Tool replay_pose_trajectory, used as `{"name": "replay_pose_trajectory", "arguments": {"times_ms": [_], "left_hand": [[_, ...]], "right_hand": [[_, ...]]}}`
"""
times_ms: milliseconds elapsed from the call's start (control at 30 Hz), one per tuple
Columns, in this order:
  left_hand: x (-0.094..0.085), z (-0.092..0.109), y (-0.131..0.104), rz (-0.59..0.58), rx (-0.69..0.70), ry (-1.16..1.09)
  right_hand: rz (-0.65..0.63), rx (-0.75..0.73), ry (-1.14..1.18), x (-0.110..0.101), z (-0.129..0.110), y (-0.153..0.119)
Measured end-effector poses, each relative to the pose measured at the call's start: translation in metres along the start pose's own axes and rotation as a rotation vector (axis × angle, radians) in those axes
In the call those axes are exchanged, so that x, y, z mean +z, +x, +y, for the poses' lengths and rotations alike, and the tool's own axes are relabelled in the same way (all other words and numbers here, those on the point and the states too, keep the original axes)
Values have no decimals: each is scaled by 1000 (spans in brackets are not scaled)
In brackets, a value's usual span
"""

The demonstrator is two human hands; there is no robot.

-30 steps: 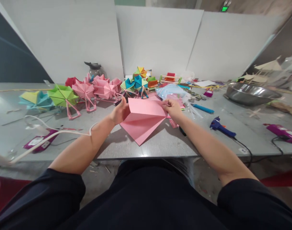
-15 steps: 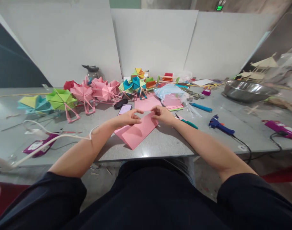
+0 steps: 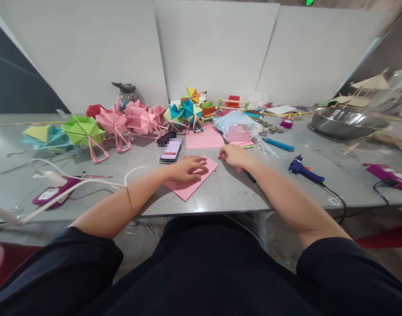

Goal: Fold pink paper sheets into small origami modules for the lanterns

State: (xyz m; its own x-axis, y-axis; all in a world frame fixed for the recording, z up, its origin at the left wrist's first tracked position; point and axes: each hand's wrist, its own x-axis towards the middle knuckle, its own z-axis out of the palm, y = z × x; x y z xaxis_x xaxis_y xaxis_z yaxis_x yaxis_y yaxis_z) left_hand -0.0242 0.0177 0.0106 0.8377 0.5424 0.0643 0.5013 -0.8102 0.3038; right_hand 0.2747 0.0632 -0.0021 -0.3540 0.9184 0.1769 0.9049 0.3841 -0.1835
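My left hand lies over a sheet of pink paper, its fingers stretched out and spread across the upper side. The sheet rests flat on the grey table at an angle. To its right, my right hand has its fingers pinched together on a small piece of pink paper; bits of it show at the fingertips and below the palm, and the palm hides the rest. A larger pink sheet lies beyond both hands. Pliers are mostly covered by my right wrist.
A phone lies beyond my left hand. Folded paper wheels line the back left. On the right are a blue glue gun, a blue cutter and a metal bowl. A white cable passes by my left forearm.
The pink sheet has come down from being held up and folded to lying flat. My right hand has left it and moved right with a small pink piece; my left hand now spreads over the sheet.
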Motion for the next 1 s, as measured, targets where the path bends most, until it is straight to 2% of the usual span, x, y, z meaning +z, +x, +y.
{"name": "replay_pose_trajectory", "arguments": {"times_ms": [67,267,467,700,1000], "left_hand": [[3,3,2,-66,-24,43],[17,11,6,37,-160,170],[29,9,7,49,-159,162],[27,11,8,-12,-163,153],[28,11,8,8,-158,151]], "right_hand": [[-11,-25,-5,-4,-3,-2],[-17,-101,19,-18,-26,-11],[-73,-157,46,-9,-47,-16],[-53,-84,21,-3,-49,-8],[-7,43,-20,-2,-41,10]]}}
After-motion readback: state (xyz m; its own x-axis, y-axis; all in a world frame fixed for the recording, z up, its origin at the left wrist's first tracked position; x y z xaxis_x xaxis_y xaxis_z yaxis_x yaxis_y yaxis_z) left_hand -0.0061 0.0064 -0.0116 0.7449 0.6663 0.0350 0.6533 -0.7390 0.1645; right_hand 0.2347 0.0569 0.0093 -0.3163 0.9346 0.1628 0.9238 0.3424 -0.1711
